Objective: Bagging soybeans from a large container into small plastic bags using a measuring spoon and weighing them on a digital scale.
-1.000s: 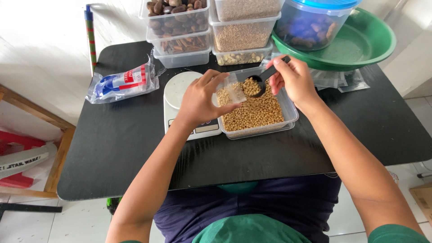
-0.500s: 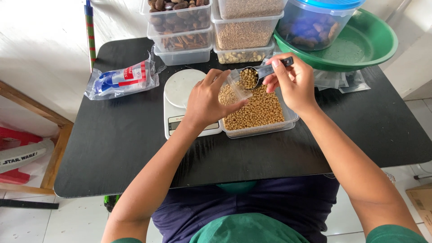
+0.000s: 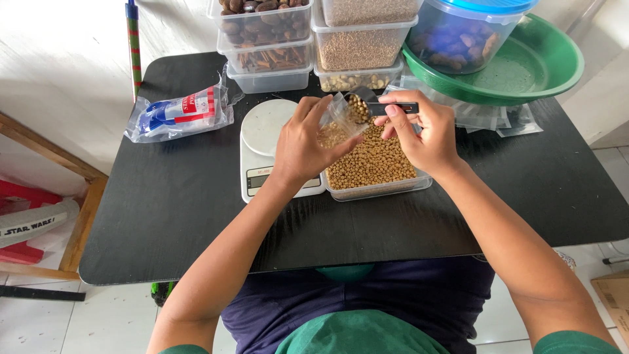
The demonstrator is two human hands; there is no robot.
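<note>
Beans are heaped in a black scoop (image 3: 362, 108), pinched shut by the right hand (image 3: 422, 131) at the mouth of a small clear bag (image 3: 335, 124), gripped closed by the left hand (image 3: 306, 145) over the bean tub (image 3: 373, 164) beside the white scale (image 3: 265, 147).

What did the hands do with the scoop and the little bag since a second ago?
The right hand lifted the black scoop, full of yellow beans, out of the bean tub and tipped it at the mouth of the small clear bag. The left hand raised that bag a little to meet it. Both kept their hold. The white scale, stacked boxes and green bowl stayed put.
</note>
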